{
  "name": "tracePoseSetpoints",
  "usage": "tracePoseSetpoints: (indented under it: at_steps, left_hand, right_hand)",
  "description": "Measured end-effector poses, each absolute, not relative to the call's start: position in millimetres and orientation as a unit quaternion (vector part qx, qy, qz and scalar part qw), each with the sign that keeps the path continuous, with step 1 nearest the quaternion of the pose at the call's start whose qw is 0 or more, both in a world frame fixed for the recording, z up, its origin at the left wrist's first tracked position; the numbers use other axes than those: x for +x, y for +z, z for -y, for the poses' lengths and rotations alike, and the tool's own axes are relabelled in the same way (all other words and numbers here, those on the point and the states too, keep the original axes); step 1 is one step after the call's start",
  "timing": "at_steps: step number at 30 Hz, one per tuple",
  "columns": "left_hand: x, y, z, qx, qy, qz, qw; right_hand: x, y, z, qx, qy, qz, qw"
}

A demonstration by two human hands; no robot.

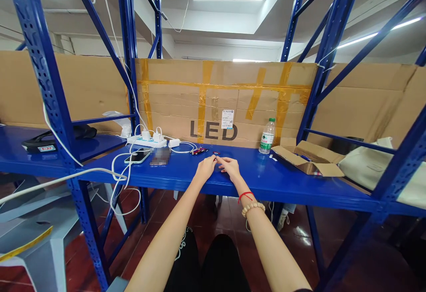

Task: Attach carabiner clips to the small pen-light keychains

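Observation:
My left hand [207, 167] and my right hand [229, 167] meet at the fingertips just above the front part of the blue shelf top [186, 176]. The fingers of both are drawn together in a pinch; whatever lies between them is too small or hidden to make out. Just beyond the fingertips a tiny red piece [216, 152] rests on the shelf. To the left of it lies a small cluster of shiny dark red and purple pieces [199, 151], their kind unclear at this size.
On the left are a white power strip [146, 141] with chargers, loose white cables, a phone [137, 156] and a blurred-out flat item [160, 156]. A water bottle [267, 136] and an open cardboard box [308, 159] stand right. Cardboard [179, 101] closes the back; blue posts flank me.

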State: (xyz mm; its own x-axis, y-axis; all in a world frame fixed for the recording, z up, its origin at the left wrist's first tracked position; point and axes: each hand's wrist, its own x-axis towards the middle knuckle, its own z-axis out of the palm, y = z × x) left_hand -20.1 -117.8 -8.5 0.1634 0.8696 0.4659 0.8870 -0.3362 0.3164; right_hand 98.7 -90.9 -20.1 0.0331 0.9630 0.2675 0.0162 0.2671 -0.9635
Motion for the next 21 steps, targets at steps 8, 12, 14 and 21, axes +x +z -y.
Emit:
tracePoseSetpoints:
  at_steps: [8, 12, 14, 21]
  left_hand:
    - [-19.8, -10.3, 117.3, -0.761, -0.279, 0.584, 0.03]
    - [-20.3, -10.9, 116.9, -0.763, -0.285, 0.579, 0.032]
    - [-20.3, -11.0, 116.6, -0.764, -0.288, 0.576, 0.033]
    - [-19.6, -11.8, 114.8, -0.766, -0.295, 0.57, 0.035]
  right_hand:
    - [99.9, -22.6, 90.1, -0.428, 0.419, 0.569, 0.564]
    - [99.9, -22.4, 91.2, -0.419, 0.42, 0.575, 0.564]
    - [99.8, -21.7, 91.9, -0.414, 0.42, 0.576, 0.565]
    - [99.9, -21.6, 89.5, -0.409, 0.422, 0.573, 0.571]
